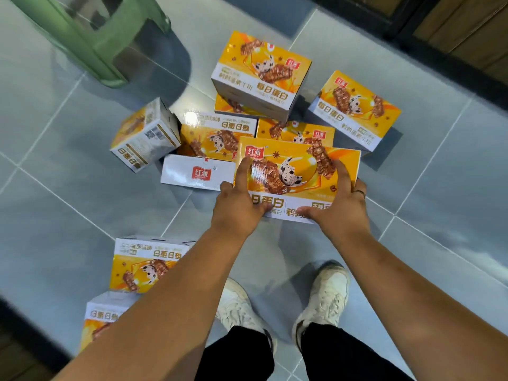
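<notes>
Box (298, 169) between left hand (238, 207), right hand (338, 206)

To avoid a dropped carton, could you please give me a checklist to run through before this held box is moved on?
1. Left hand grips the held snack box at its near left corner: ok.
2. Right hand grips its near right corner: ok.
3. Its top face shut and undented: ok; underside: cannot tell.
4. Tipped box leans against the flat box beside it: not ok.
5. Green stool stands apart from all boxes: ok.
</notes>
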The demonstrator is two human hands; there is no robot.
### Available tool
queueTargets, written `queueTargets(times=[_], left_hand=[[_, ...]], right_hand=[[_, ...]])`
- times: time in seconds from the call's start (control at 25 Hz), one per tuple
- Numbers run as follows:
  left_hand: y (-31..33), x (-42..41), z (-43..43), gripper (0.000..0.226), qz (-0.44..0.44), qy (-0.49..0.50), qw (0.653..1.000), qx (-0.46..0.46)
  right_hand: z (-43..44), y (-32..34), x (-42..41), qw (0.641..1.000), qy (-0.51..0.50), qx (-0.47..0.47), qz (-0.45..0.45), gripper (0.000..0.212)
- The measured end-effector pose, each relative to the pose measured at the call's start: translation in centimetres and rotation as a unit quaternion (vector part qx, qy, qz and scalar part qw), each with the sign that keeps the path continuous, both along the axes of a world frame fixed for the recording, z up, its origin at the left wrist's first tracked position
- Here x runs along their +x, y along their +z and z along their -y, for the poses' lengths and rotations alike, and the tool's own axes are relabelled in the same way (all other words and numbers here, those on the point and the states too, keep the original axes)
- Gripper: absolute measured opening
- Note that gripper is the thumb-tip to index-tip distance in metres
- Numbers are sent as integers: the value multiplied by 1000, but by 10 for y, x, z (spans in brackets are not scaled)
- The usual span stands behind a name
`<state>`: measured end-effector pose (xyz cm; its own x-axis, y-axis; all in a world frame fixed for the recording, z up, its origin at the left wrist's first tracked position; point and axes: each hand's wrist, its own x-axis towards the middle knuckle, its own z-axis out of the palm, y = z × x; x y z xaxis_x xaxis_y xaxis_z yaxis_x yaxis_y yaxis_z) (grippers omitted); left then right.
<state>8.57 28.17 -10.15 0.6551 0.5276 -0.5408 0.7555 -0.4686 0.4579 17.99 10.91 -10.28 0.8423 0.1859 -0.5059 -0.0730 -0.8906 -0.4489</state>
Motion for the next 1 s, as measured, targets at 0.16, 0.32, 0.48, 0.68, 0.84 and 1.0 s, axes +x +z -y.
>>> queueTargets(times=[0.16, 0.32, 0.48, 0.68, 0.84, 1.0], left_hand=[[105, 8, -10, 105, 27, 1, 1000, 9], [235, 16, -24, 106, 73, 6, 997, 28], [359, 28, -34, 101, 115, -21, 991, 71], [502, 32, -36, 95, 159, -70, 978, 115], [586, 33, -28, 96, 206, -78, 967, 132], [656, 40, -1, 107, 261, -114, 945, 162]], right_hand=[[-7, 103, 12, 999, 21, 5, 38, 118], [-13, 227, 20, 995, 18, 36, 92, 115], [-20, 337, 26, 987, -1, 73, 142, 115], [-15, 471, 26, 971, -17, 126, 203, 113], [-6, 560, 21, 958, -18, 135, 254, 110], [29, 636, 21, 941, -37, 142, 304, 113]])
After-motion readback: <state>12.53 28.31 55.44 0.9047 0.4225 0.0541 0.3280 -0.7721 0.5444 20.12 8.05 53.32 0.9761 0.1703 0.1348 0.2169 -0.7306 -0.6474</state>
